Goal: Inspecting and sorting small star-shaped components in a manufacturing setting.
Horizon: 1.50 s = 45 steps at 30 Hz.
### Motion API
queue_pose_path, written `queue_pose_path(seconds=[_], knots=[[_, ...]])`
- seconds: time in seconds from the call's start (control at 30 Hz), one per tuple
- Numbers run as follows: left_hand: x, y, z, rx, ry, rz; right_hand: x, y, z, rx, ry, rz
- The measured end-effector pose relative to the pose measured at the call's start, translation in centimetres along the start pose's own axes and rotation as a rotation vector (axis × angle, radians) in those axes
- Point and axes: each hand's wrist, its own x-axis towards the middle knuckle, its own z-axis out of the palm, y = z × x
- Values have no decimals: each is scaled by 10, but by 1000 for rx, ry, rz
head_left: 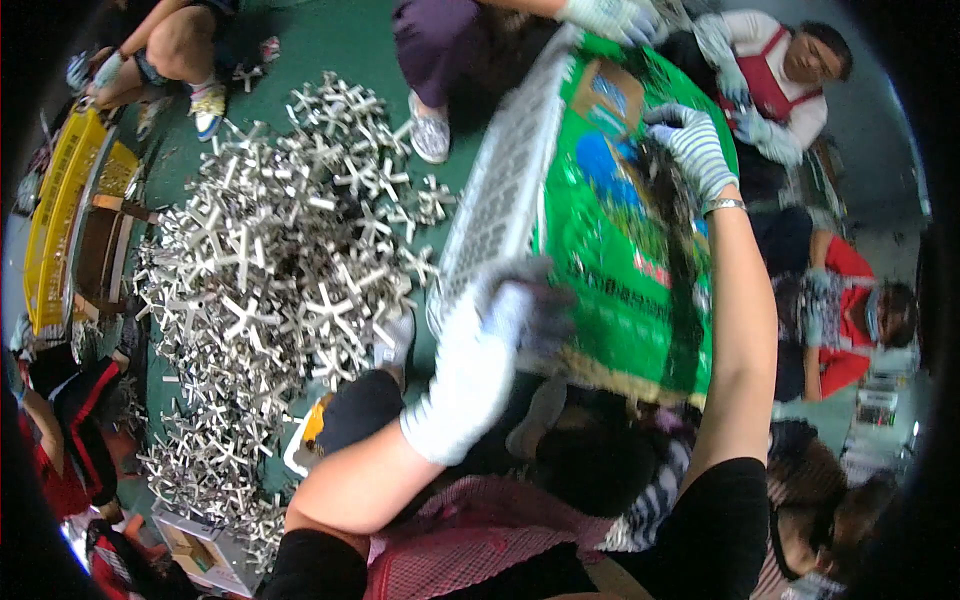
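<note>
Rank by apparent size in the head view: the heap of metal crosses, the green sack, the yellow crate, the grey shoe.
1. Heap of metal crosses
2. Green sack, though it is nearer the camera
3. Yellow crate, partly cut off
4. Grey shoe

A factory floor or workshop: a big heap of metal crosses (pixel 270 270) lies on the green floor (pixel 330 45), yellow crates (pixel 60 215) stand alongside, and gloved workers (several in red aprons) sit around sorting.
</note>
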Motion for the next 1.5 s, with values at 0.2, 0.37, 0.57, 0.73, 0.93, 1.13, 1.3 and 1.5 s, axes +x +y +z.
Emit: queue_pose_path(seconds=[0.2,0.37,0.57,0.73,0.93,1.13,1.3,1.5], knots=[[26,-19,-4,-300,-95,124,-137,-30,5,23,-127,-68],[30,-35,8,-188,-82,156,-216,-14,35,-67,-139,-50],[26,-62,18,-52,-106,78,-239,18,83,-446,76,-183],[27,-73,26,19,-170,-24,-255,-3,66,-455,30,-55],[27,-70,29,230,-238,-227,-277,-2,54,74,406,5],[20,-75,34,443,-390,-372,-286,-38,47,592,290,157],[9,-86,43,508,-439,-365,-289,-64,56,930,-15,121],[14,-98,52,451,-405,-387,-282,-50,62,715,128,68]])
